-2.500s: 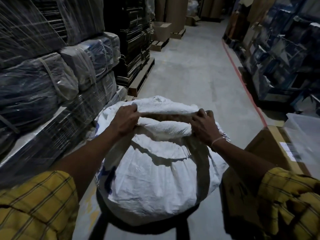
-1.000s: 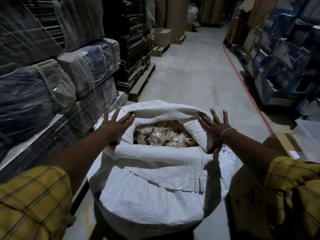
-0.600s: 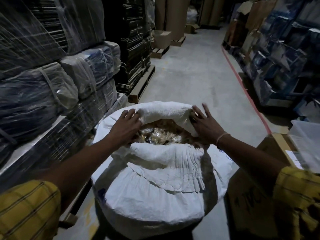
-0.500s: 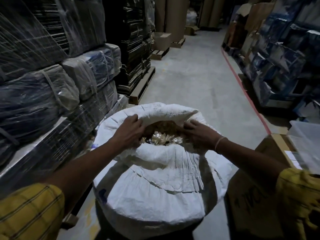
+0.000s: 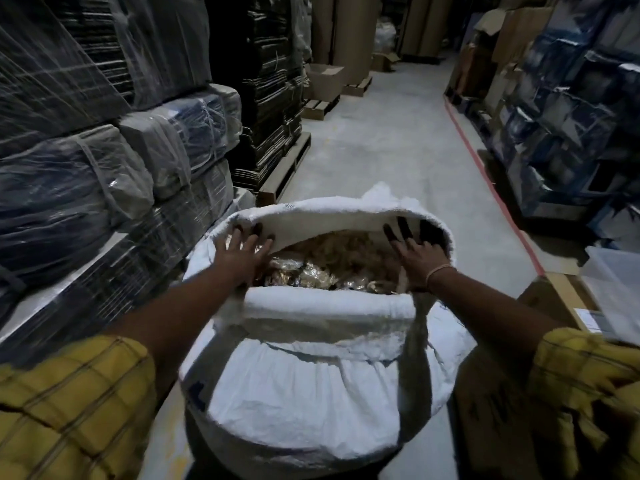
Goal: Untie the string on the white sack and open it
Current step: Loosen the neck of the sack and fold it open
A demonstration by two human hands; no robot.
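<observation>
The big white woven sack (image 5: 304, 386) stands on the floor in front of me, its mouth wide and its rim rolled down. Shiny gold-brown packets (image 5: 332, 268) fill it to the top. My left hand (image 5: 239, 254) lies flat with fingers spread against the left side of the mouth. My right hand (image 5: 419, 252) presses, fingers spread, against the inside of the far right rim. Neither hand grips anything. No string is visible.
Plastic-wrapped bundles (image 5: 86, 188) are stacked close on the left. A cardboard box (image 5: 554, 303) sits at my right with a clear plastic bin (image 5: 616, 289) on it. Wrapped goods (image 5: 571, 116) line the right side behind a red floor line (image 5: 491, 188). A concrete aisle (image 5: 381, 133) runs ahead.
The sack's mouth went from held closed to wide, its rim rolled down. Half a second ago both hands pinched the rim near the middle; now they have spread apart and flattened against its sides.
</observation>
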